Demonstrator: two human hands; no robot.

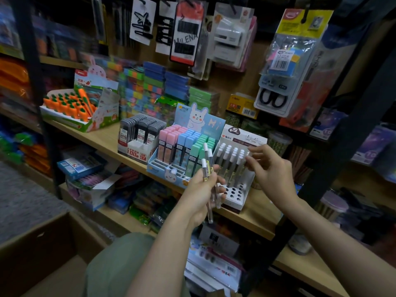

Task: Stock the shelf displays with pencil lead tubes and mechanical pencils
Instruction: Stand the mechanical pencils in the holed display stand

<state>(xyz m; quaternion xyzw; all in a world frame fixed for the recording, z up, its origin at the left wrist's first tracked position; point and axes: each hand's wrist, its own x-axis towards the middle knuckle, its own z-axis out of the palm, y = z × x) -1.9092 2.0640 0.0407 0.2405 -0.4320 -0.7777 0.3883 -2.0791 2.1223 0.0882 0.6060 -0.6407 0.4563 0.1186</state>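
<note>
L hand is wrapped round a small bundle of clear lead tubes, white caps up, long axis near upright w/ a slight tilt, bottoms poking out below the palm; looks like 3 or 4 tubes, can't count exactly. R hand is up at the white display box on the wooden shelf, fingers loosely curled & pinching at the cap of a tube in the rightmost col of the standing tubes; whether it actually grips one or just touches, can't tell. Key relation: the box sits just right of and slightly beyond the L hand's bundle, near the shelf's front edge; its back rows are filled w/ upright tubes, front rows show empty round holes just right of the L hand's fingertips. So R hand is nearer the filled rows, L hand nearer the open holes. Holes face up-ish, box face tilted toward the person, so a tube likely has to go in cap-up, axis matched to the standing ones. Probable step: seat one, then pull next from L bundle. Pastel lead-case box w/ bunny card sits touching the white box's left side; dark lead box further left along the shelf. Mech pencils not clearly ID'd here
</note>
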